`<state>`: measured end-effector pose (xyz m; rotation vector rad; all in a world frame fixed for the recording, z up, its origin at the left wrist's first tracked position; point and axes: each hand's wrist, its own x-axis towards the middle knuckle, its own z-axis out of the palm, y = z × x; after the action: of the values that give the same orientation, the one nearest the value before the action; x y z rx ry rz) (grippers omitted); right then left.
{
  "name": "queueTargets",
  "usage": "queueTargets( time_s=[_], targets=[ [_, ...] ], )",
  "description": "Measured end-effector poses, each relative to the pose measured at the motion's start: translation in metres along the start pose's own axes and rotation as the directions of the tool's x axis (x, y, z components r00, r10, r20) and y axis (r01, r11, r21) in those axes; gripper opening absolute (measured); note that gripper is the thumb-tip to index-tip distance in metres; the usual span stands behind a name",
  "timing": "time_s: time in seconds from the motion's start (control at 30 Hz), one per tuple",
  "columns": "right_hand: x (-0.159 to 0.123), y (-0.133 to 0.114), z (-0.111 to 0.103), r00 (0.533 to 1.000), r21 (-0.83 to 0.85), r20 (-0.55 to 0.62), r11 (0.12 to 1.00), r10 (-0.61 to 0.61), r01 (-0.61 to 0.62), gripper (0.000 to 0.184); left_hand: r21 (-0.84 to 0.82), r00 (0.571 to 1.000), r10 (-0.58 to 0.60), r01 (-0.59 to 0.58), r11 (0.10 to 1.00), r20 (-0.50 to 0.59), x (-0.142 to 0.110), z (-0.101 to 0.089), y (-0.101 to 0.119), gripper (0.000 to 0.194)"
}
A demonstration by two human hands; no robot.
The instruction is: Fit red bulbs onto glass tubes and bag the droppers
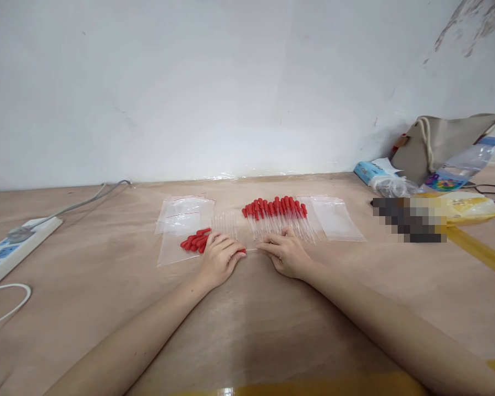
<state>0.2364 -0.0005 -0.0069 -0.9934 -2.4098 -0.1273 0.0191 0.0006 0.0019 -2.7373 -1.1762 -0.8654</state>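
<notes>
The left hand [221, 256] is pinching a red dropper bulb [242, 251]; the right hand [286, 256] is gripping a clear tube [251, 250], its end meeting the bulb between the hands. Loose red bulbs [196, 241] are lying beside the left hand, red-bulbed droppers [277, 205] beyond the right.

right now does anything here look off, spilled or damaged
The wall has dark smears at upper right, unlike its pale rest, and the bottle leans tilted by the bag instead of standing. Around the left hand and right hand, nothing looks spilled.
</notes>
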Motion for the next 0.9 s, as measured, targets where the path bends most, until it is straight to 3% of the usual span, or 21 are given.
queueTargets(
  time_s=[0.43,0.6,0.7,0.8,0.9],
  targets=[
    [0.006,-0.01,0.011,0.998,0.061,0.015,0.997,0.053,-0.054,0.021,0.062,0.999,0.044,-0.044,0.997,-0.004,0.001,-0.002,0.0,0.015],
    [0.011,-0.016,0.002,0.995,0.065,0.077,0.995,0.064,-0.069,0.02,0.097,0.996,0.084,-0.086,0.991,0.033,0.004,-0.006,-0.001,0.015],
    [0.015,-0.022,-0.006,0.992,-0.004,0.1,0.997,0.074,-0.074,0.018,0.09,0.996,0.05,-0.056,0.994,0.072,0.01,-0.015,-0.006,0.014],
    [0.02,-0.022,-0.015,0.978,-0.038,0.076,0.981,0.193,-0.19,0.019,0.069,0.996,-0.064,0.059,0.996,0.062,0.015,-0.028,-0.022,0.03],
    [0.028,-0.011,-0.024,0.891,-0.003,0.013,0.891,0.454,-0.454,0.021,0.089,0.963,-0.262,0.256,0.963,0.065,0.018,-0.043,-0.046,0.029]
  ],
)
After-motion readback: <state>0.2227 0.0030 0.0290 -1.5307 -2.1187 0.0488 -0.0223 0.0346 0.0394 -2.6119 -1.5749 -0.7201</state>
